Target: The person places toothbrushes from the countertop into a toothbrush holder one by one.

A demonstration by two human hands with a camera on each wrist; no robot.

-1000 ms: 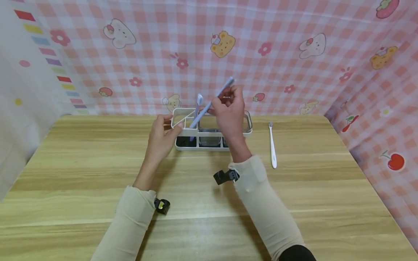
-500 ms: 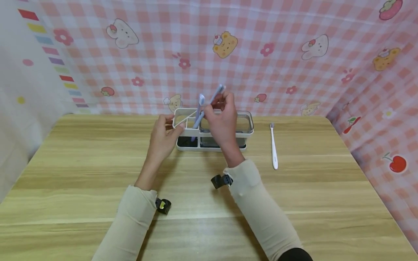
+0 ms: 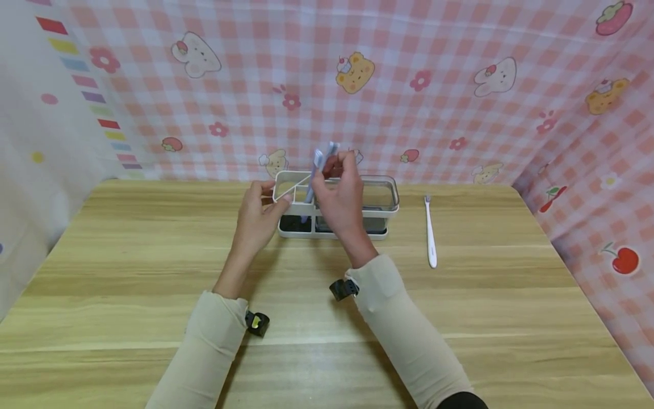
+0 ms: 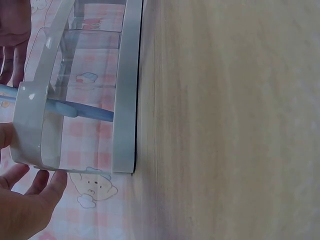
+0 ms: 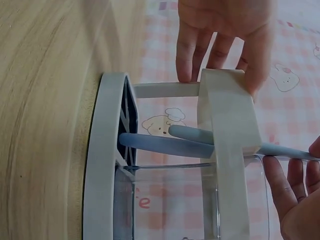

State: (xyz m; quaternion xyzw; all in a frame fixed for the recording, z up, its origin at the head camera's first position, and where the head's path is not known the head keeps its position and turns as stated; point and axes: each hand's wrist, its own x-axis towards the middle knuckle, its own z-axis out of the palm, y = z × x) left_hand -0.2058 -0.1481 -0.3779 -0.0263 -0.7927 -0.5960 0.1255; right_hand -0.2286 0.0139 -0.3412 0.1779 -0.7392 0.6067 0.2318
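Note:
A white toothbrush holder [image 3: 380, 213] with an open upper frame and a dark-floored base stands at the back of the table. My left hand [image 3: 255, 218] grips the left end of its upper frame between thumb and fingers. One purple-blue toothbrush [image 3: 318, 161] stands in a left-hand slot, its handle end down at the base. Beside it my right hand [image 3: 339, 199] pinches a light blue toothbrush [image 3: 331, 149] below the head, bristle end up. In the right wrist view this brush's handle end [image 5: 189, 133] pokes through the upper frame, above the base.
A clear cup [image 5: 170, 200] fills the holder's wider section. To the right, a white toothbrush [image 3: 431, 238] lies on the wooden table [image 3: 153, 255]. Behind the table's back edge hangs a pink checked cloth [image 3: 245, 74].
My right hand has moved left and down, lowering the light blue toothbrush into the holder's frame and tipping it more upright. The left hand keeps its grip on the holder.

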